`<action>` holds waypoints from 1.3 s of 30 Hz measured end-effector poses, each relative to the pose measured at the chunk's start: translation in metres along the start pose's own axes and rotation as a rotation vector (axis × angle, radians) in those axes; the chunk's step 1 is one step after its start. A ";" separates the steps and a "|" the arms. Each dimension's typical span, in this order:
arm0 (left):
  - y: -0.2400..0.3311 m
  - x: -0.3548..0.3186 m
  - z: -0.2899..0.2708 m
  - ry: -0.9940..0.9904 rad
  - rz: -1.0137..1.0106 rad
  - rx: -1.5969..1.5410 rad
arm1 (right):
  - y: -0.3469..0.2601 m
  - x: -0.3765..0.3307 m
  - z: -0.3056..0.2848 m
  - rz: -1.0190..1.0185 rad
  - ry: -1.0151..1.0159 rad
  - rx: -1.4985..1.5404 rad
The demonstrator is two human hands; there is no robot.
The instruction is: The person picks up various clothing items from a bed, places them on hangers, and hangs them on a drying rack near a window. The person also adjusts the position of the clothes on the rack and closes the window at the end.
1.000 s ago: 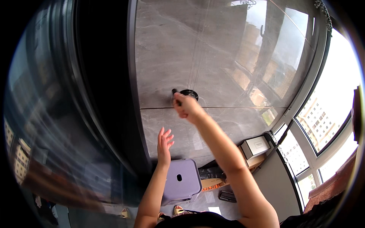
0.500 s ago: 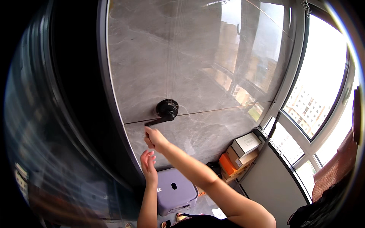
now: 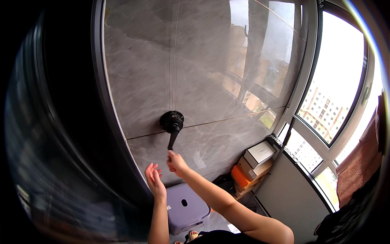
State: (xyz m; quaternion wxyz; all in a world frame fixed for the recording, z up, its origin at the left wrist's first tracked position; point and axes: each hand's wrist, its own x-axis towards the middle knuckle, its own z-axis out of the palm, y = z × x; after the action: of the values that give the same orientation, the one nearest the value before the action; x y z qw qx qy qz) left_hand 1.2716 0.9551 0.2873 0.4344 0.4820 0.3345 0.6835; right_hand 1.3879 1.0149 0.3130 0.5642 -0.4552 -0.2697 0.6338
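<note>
A black wall valve [image 3: 171, 121] with a lever handle [image 3: 172, 140] sits on the grey marble-look wall [image 3: 203, 73]. The lever hangs straight down. My right hand [image 3: 176, 162] is just below the lever's tip, fingers bunched, touching or nearly touching it. My left hand [image 3: 154, 179] is raised lower left of it, fingers apart, holding nothing.
A lilac plastic stool [image 3: 187, 207] stands on the floor below my arms. Stacked cardboard boxes, white, tan and orange [image 3: 254, 162], sit in the corner by the window [image 3: 333, 105]. A dark frame [image 3: 105, 101] borders the wall on the left.
The lever has swung from sideways to pointing down. My right hand moved down off the valve to below the lever's tip; my left hand stayed raised nearby.
</note>
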 end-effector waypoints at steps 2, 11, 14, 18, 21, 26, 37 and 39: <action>0.005 -0.004 -0.002 0.016 0.011 0.024 | -0.015 -0.006 0.052 -0.037 -0.101 -0.095; 0.004 0.000 0.023 -0.015 0.013 -0.005 | -0.182 -0.050 -0.012 -0.148 -0.214 -0.190; 0.002 -0.004 0.030 -0.063 0.049 0.013 | -0.125 -0.029 -0.081 -0.185 -0.069 -0.067; -0.005 -0.015 0.016 -0.040 0.050 0.068 | -0.021 -0.006 -0.049 -0.032 -0.044 -0.019; -0.002 -0.021 0.001 -0.039 0.027 0.081 | -0.008 -0.005 0.018 0.053 -0.155 -0.016; 0.001 -0.015 -0.005 0.014 0.066 0.059 | -0.087 -0.020 0.083 0.022 -0.389 -0.243; 0.008 -0.006 -0.007 0.012 0.049 0.085 | -0.171 -0.054 0.021 -0.233 -0.314 -0.245; 0.011 -0.003 -0.005 -0.010 0.049 0.092 | -0.171 -0.056 0.010 -0.270 -0.294 -0.185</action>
State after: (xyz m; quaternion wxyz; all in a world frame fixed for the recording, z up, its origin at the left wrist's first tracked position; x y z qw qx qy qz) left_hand 1.2643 0.9477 0.2943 0.3965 0.5128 0.3514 0.6756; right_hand 1.4567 1.0003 0.4787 0.5546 -0.3676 -0.4646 0.5844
